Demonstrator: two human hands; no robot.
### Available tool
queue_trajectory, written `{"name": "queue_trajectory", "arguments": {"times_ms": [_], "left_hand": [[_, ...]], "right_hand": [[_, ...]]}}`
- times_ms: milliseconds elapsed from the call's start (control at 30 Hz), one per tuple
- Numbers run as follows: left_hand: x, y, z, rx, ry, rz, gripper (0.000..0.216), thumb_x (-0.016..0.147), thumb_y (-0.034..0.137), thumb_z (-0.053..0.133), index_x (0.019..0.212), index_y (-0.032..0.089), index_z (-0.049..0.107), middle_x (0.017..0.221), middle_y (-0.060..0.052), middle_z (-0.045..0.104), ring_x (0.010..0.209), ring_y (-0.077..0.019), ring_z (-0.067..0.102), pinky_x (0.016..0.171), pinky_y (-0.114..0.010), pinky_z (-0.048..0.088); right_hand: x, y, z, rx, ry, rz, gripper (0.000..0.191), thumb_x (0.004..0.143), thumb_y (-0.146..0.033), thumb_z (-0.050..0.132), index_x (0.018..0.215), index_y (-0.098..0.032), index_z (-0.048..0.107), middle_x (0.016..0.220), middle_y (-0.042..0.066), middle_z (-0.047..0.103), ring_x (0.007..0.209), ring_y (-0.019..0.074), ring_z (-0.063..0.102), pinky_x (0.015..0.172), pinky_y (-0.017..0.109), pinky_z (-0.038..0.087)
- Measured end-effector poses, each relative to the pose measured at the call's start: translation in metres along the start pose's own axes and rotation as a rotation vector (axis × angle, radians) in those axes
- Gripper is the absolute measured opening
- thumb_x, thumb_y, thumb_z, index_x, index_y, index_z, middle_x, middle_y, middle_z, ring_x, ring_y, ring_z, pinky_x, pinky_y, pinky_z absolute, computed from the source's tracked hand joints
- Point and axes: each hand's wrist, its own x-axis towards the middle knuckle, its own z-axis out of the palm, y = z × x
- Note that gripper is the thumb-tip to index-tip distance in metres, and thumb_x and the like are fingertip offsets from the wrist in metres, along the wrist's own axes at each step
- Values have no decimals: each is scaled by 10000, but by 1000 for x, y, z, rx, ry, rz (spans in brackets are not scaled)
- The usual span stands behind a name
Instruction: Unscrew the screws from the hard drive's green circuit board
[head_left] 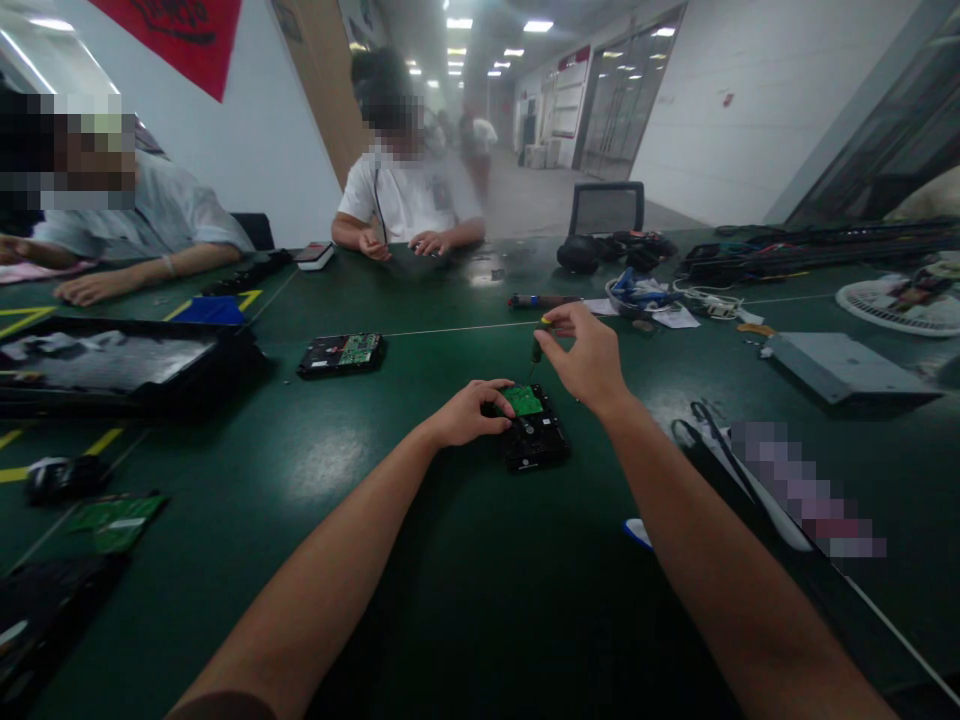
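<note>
A black hard drive [537, 440] lies on the dark green table [420, 580] with its green circuit board [523, 401] facing up. My left hand [471, 412] rests on the drive's left edge, fingers curled against it and the board. My right hand [584, 358] hovers just above and behind the drive, fingers pinched round a small screwdriver [537, 345] with a yellow tip at the top. The screwdriver stands upright with its lower end over the drive's far edge.
A second hard drive [342, 354] lies to the left, beside a black tray [112, 362]. A loose green board [120, 518] sits at the near left. A grey metal box [844, 366], cables and a bowl are to the right. Two people sit across the table.
</note>
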Motion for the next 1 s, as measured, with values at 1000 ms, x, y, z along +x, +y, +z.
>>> {"name": "queue_trajectory", "arguments": {"times_ms": [1000], "left_hand": [[0,-1,0,-6,-5,-5,228,787,301,769,1002,225,772,1548,-91,528,1450,-314,462,1221,-532,278]], "right_hand": [[0,-1,-2,-30,-24,-60,143,906,-267,645,1044,-231,654,1038,77,710,946,250,669,902,451,545]]}}
